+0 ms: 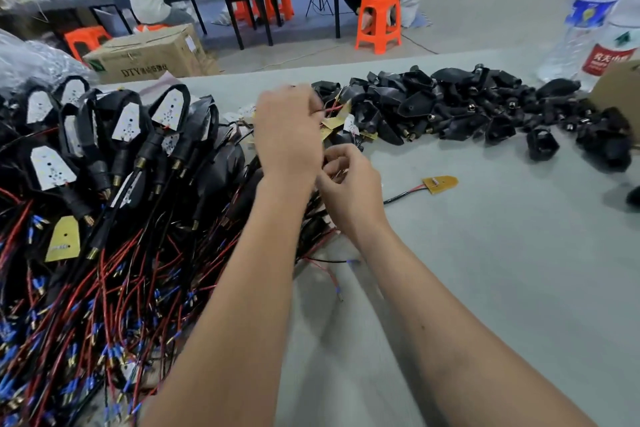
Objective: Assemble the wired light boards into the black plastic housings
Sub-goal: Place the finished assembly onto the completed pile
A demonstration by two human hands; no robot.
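Grey table [485, 253]: housings [467, 104], wired boards [439, 183].

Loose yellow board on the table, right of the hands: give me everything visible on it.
The yellow board is a small flat piece, rounded at one end, lying flat and alone on the grey table. A small component sits on its upper face. A red and a black wire run from its left end toward the hands. No hand or housing touches it.

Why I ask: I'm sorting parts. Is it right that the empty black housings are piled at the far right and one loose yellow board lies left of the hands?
Nearly. The head view shows the black housings far right, but the loose yellow board lies right of the hands, on the bare table.
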